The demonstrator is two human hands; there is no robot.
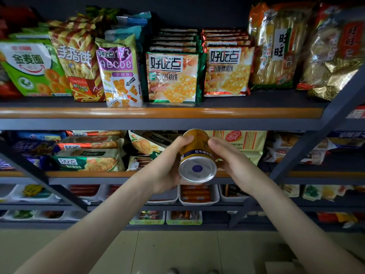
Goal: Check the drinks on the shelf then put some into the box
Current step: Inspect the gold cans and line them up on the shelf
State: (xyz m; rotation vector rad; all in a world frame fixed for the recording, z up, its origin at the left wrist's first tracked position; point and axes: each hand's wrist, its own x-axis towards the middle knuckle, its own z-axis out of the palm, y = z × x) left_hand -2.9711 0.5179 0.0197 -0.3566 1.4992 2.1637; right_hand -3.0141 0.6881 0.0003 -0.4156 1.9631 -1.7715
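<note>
1. Head view: dark grey shelf unit [158,112] with orange front strips, filling most of the frame; grey diagonal braces crossing at left and right.
2. Pale tiled floor [177,250] along the bottom of the frame, below the lowest shelf.
3. Upper shelf, left to right: green ring-snack bag [29,66], red-and-yellow striped bag [79,62], purple letter-biscuit bag [120,76], two rows of yellow cracker packs [172,76] standing one behind another, tall clear rice-cracker bag [276,48] at upper right.
4. Middle shelf: biscuit packs [88,161] lying stacked at centre left, more packs behind the hands and at right, mostly blurred.
5. White trays [198,201] of orange-red sticks on the shelf just below the hands.
6. Two bare forearms rising from the bottom corners toward the centre.
7. Left hand [164,167] at centre left, wrapped round the left side of the can, thumb laid along its upper side; remaining fingers hidden behind it.
8. Right hand [235,163] at centre right, fingers [217,144] close together and curled against the can's right side.
9. Gold drink can [197,155] with a blue band at centre frame, gripped between both hands in front of the middle shelf's edge, tilted, silver end with a blue dot toward the camera, touching no shelf.
</note>
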